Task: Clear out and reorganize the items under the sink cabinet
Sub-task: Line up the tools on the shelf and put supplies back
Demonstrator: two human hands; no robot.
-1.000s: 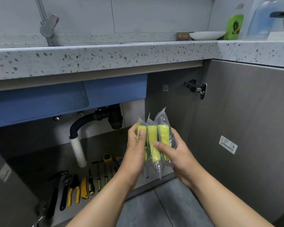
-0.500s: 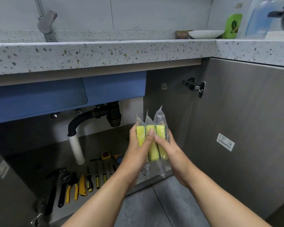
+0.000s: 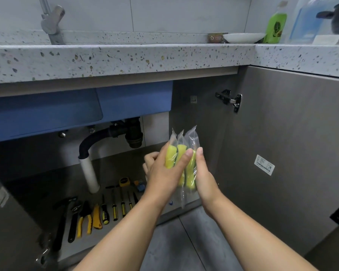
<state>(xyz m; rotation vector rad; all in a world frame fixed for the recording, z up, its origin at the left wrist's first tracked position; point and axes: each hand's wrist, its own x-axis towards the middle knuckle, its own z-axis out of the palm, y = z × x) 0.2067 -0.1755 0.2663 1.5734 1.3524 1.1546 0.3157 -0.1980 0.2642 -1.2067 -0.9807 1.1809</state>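
**Bare Arms, Bare Hands**

Two arms are seen rising from the lower edge of the picture. The left forearm [image 3: 125, 227] and the right forearm [image 3: 252, 231] are left uncovered along all that is shown. Both are slim and smooth, and are narrowed toward the wrists. The left grip [image 3: 162, 173] and the right grip [image 3: 205, 178] are likewise bare, wrists included. The thumbnails [image 3: 189, 153] are kept short and plain. Whether sleeves are worn higher up cannot be told, since the upper arms are cut off by the frame.
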